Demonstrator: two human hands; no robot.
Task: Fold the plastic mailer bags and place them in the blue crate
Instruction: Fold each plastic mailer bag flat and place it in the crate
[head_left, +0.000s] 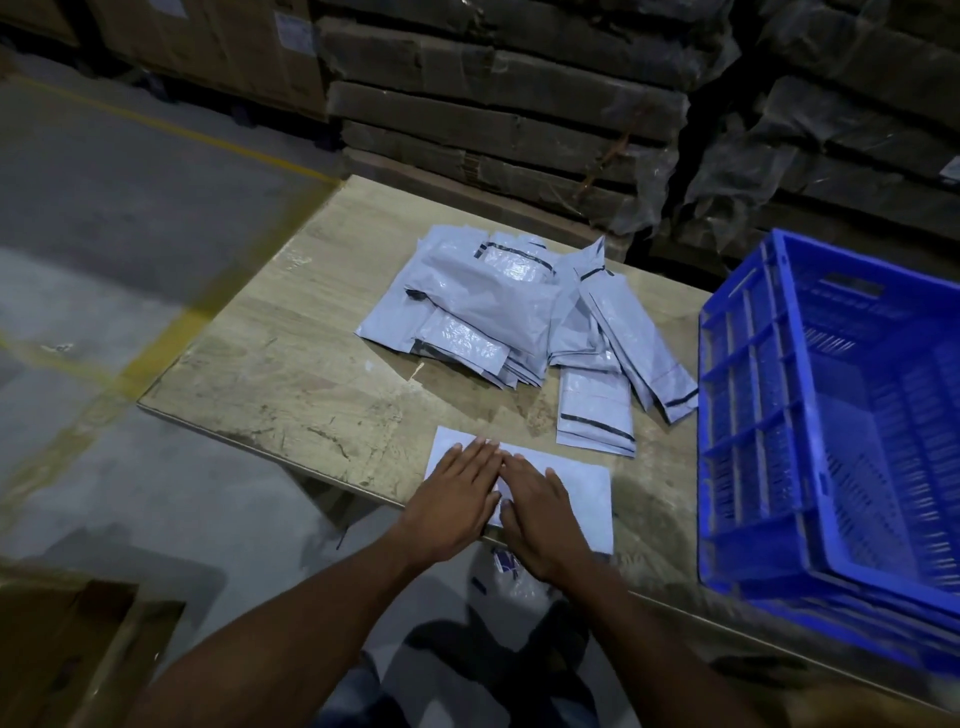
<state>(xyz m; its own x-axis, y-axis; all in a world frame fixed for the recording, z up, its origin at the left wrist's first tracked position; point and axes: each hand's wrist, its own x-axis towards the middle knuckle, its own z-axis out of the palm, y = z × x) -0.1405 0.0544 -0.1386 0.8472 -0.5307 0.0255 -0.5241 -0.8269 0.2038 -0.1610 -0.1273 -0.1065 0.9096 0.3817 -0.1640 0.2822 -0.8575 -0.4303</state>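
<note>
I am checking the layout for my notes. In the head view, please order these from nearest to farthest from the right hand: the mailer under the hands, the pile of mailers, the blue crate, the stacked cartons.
1. Mailer under the hands: the right hand presses on it.
2. Pile of mailers: on the table, beyond the hands.
3. Blue crate: at the right; too close to call against the pile.
4. Stacked cartons: behind the table.

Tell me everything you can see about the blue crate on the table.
The blue crate is a moulded plastic bin with ribbed outer walls, perforated sides and floor, and a slot handle cut high in its far wall. It stands upright at the right end of the wooden table, partly cut off by the picture's edge. What shows of its inside holds no bags. It appears to sit nested in a second like crate. Neither hand touches it; the mailer pile lies apart on its left.
</note>
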